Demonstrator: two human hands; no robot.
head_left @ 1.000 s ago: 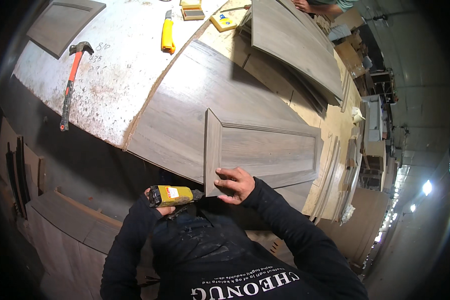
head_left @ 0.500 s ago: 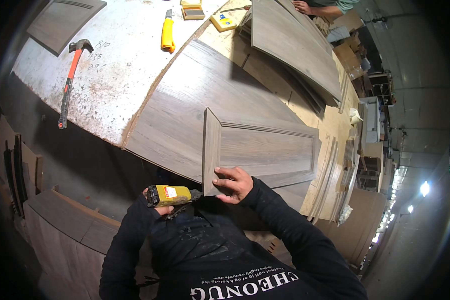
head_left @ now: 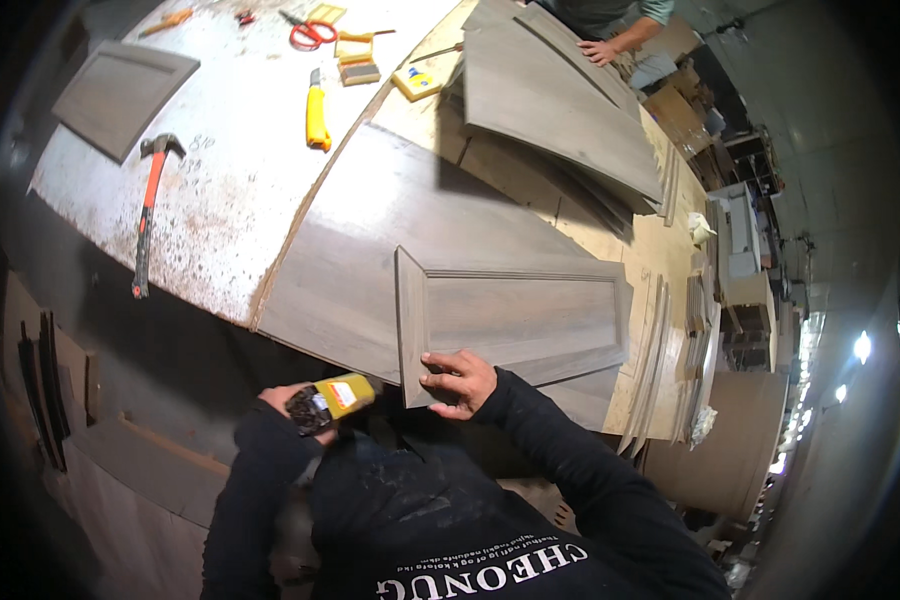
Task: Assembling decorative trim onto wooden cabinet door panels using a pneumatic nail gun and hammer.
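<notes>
My left hand (head_left: 282, 400) is wrapped round a yellow and black nail gun (head_left: 342, 397), in front of the bench edge. The tool is a short gap left of a grey-brown wood-grain cabinet door (head_left: 520, 312). That door lies with its raised frame facing up, and its near left corner juts past the bench edge. My right hand (head_left: 460, 385) grips this corner, fingers on the frame's face; the underside of the grip is hidden. Beneath the door is a larger flat panel (head_left: 330, 270) of the same finish.
On the white board (head_left: 225, 200) lie a claw hammer (head_left: 150, 210), a yellow utility knife (head_left: 316, 115), red scissors (head_left: 313, 36) and a small door (head_left: 125, 95). A yellow tape measure (head_left: 417, 82) sits by stacked panels (head_left: 560, 110). Another person's hand (head_left: 600, 52) rests at the far side.
My left hand has drawn the nail gun left, away from the door's corner, and tilted it. My right hand keeps its hold on the door. The whole view has shifted slightly.
</notes>
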